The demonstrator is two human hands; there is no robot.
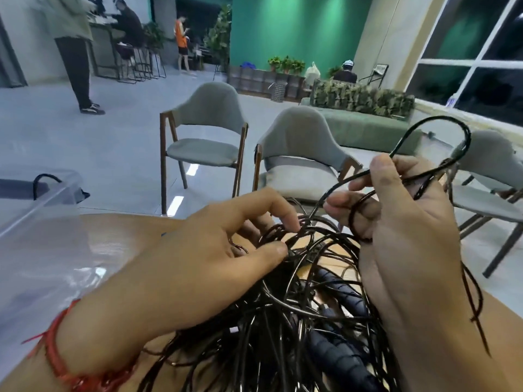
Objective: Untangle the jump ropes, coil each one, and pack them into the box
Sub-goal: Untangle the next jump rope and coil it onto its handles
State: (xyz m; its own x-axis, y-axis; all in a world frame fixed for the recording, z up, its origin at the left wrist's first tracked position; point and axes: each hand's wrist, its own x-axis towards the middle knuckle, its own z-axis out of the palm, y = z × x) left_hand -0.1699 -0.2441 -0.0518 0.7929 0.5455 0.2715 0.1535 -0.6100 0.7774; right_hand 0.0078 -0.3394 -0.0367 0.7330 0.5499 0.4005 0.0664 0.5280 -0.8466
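Observation:
A tangled heap of thin black jump ropes lies on the wooden table right in front of me, with dark ribbed handles buried in it. My left hand reaches into the top of the tangle and pinches a knot of strands between thumb and fingers. My right hand is raised just right of the heap and grips one rope, whose loop arcs up above the fingers and trails down past the wrist. A clear plastic box stands at the table's left, with a black cord end showing inside.
Three grey chairs stand beyond the table's far edge. A green sofa and plants lie further back. A person stands at far left, others are near the back wall. A red string bracelet circles my left wrist.

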